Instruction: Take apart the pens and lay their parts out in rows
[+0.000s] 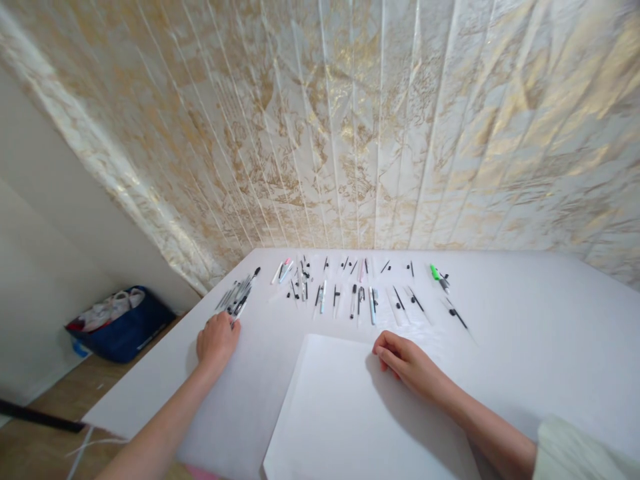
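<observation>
At the left of the table, my left hand (pixel 219 341) has its fingers curled at the near end of a bundle of clear and black pens (pixel 239 293). Its fingertips meet the end of a pen (pixel 239 307), though the grip itself is partly hidden. My right hand (pixel 403 357) hovers over or rests at the upper right of a white sheet or board (pixel 320 407), fingers curled in, nothing visible in them. Beyond it lie two rows of pen parts, black caps and thin refills (pixel 417 300), with a light blue pen (pixel 373 307) among them.
A bright green marker (pixel 435 272) lies to the right of the back row. The white table (pixel 540 333) meets a gold-patterned curtain (pixel 350 133) at the back. On the floor at left stands a blue bag (pixel 125 337) with white shoes (pixel 120 303) inside.
</observation>
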Demonstrator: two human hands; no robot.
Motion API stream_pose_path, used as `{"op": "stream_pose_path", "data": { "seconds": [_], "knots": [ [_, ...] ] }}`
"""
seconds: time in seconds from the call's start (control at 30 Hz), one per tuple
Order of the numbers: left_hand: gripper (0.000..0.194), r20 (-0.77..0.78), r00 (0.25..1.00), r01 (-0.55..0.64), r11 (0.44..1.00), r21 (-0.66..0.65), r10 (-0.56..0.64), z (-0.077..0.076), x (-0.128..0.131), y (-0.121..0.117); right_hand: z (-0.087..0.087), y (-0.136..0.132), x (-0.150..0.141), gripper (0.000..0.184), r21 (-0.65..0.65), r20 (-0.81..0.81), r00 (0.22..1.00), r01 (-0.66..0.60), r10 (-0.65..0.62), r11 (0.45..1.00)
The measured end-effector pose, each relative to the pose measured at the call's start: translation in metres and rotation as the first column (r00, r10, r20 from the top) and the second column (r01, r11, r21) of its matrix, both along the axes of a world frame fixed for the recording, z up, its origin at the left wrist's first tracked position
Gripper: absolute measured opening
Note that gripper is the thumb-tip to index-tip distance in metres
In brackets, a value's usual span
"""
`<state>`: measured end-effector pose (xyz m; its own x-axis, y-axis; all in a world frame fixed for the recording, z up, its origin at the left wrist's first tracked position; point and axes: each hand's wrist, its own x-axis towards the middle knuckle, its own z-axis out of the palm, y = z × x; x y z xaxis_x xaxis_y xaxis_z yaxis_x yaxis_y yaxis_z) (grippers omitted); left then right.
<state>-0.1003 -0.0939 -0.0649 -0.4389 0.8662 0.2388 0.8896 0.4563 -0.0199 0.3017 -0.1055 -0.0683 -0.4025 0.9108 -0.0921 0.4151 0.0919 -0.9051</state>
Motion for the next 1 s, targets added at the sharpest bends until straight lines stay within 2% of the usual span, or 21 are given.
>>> {"op": "stream_pose_path", "data": {
  "seconds": [0.1, 0.2, 0.27, 0.37, 0.4, 0.47, 0.53, 0.6, 0.67, 0.8, 0.87, 1.0],
  "knots": [
    [0.026, 0.115, 0.989, 0.083, 0.988, 0.131, -0.098, 0.004, 0.009, 0.0, 0.002, -0.001, -0.001, 0.014, -0.002, -0.046, 0.999, 0.005, -0.005, 1.0],
    [0.026, 0.287, 0.911, 0.185, 0.914, 0.361, -0.297, 0.017, 0.046, 0.002, 0.005, -0.001, -0.001, 0.012, -0.042, -0.091, 0.996, 0.018, -0.021, 0.999],
    [0.027, 0.432, 0.763, 0.261, 0.84, 0.475, -0.481, 0.027, 0.087, 0.002, 0.007, -0.001, 0.001, 0.012, -0.076, -0.147, 0.989, 0.018, -0.029, 0.997],
    [0.021, 0.583, 0.469, 0.406, 0.748, 0.525, -0.663, 0.039, 0.155, 0.003, 0.015, 0.003, 0.005, 0.02, -0.107, -0.28, 0.959, 0.016, -0.046, 0.994],
    [0.019, 0.623, 0.367, 0.467, 0.716, 0.519, -0.691, 0.04, 0.176, 0.005, 0.019, 0.005, 0.007, 0.025, -0.116, -0.323, 0.944, 0.031, -0.068, 0.993],
    [0.017, 0.668, 0.211, 0.558, 0.649, 0.517, -0.714, 0.04, 0.21, 0.011, 0.028, 0.013, 0.012, 0.036, -0.149, -0.399, 0.906, 0.085, -0.139, 0.985],
    [0.015, 0.673, 0.117, 0.624, 0.581, 0.522, -0.73, 0.035, 0.233, 0.022, 0.037, 0.022, 0.018, 0.039, -0.194, -0.463, 0.859, 0.139, -0.216, 0.971],
    [0.013, 0.663, 0.07, 0.659, 0.533, 0.53, -0.745, 0.03, 0.248, 0.034, 0.041, 0.033, 0.024, 0.037, -0.217, -0.519, 0.813, 0.174, -0.264, 0.961],
    [0.013, 0.652, 0.06, 0.685, 0.506, 0.524, -0.756, 0.025, 0.256, 0.046, 0.04, 0.043, 0.03, 0.036, -0.224, -0.558, 0.774, 0.207, -0.3, 0.952],
    [0.022, 0.674, 0.079, 0.735, 0.5, 0.459, -0.734, 0.017, 0.26, 0.057, 0.026, 0.054, 0.033, 0.035, -0.25, -0.586, 0.721, 0.274, -0.371, 0.929],
    [0.025, 0.699, 0.082, 0.753, 0.504, 0.423, -0.71, 0.013, 0.26, 0.055, 0.018, 0.054, 0.031, 0.036, -0.254, -0.573, 0.73, 0.274, -0.373, 0.928],
    [0.028, 0.737, 0.112, 0.764, 0.532, 0.365, -0.667, 0.007, 0.263, 0.041, 0.011, 0.047, 0.022, 0.037, -0.2, -0.49, 0.82, 0.223, -0.294, 0.954]
  ]
}}
